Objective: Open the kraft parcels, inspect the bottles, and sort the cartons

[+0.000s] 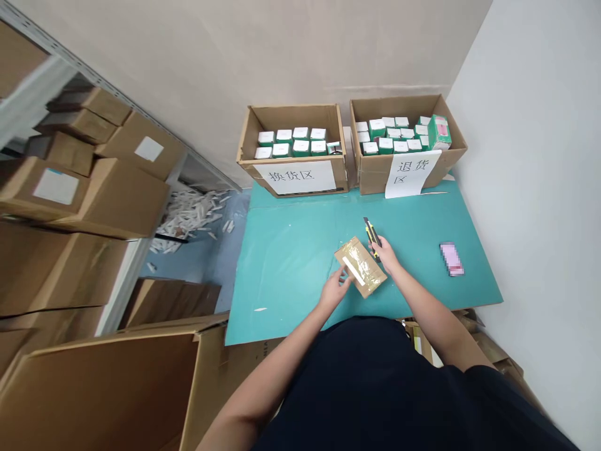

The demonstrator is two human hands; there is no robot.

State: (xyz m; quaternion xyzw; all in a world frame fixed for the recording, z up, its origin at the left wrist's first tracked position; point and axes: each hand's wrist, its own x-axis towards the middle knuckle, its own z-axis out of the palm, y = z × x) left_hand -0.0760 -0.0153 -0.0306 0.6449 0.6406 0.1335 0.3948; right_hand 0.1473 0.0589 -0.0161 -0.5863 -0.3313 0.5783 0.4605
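A small kraft-paper parcel (360, 266) wrapped in clear tape lies on the teal cutting mat (291, 250), with a white label strip across it. My left hand (335, 287) grips its near left edge. My right hand (385, 254) is shut around a yellow-and-black utility knife (371, 237), just past the parcel's right corner. The knife's tip points away from me and does not touch the parcel. Part of the knife's handle is hidden by my fingers.
A pink, blurred flat object (451, 259) lies on the mat to the right. Two open cartons (293, 150) of white-topped boxes stand at the mat's far edge, with Chinese signs. Stacked cartons (79, 181) fill the left, above white scraps on the floor (188, 216).
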